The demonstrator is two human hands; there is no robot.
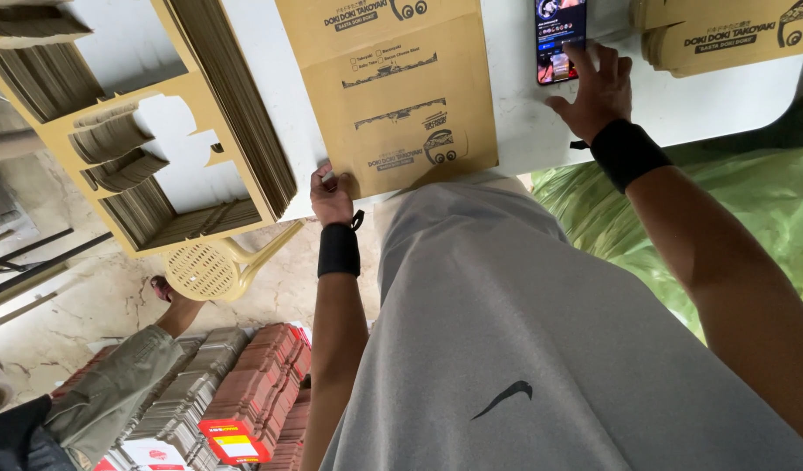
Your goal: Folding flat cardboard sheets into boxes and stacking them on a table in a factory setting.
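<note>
Head cam looking down: the left hand is curled shut, pinching the near corner of a flat brown cardboard sheet lying on the white table, wrist bent up. The right hand reaches out with fingers spread loose, index finger touching a phone lying on the table, gripping nothing.

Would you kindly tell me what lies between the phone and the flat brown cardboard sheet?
In the head view, only bare white tabletop separates the phone from the cardboard sheet.
</note>
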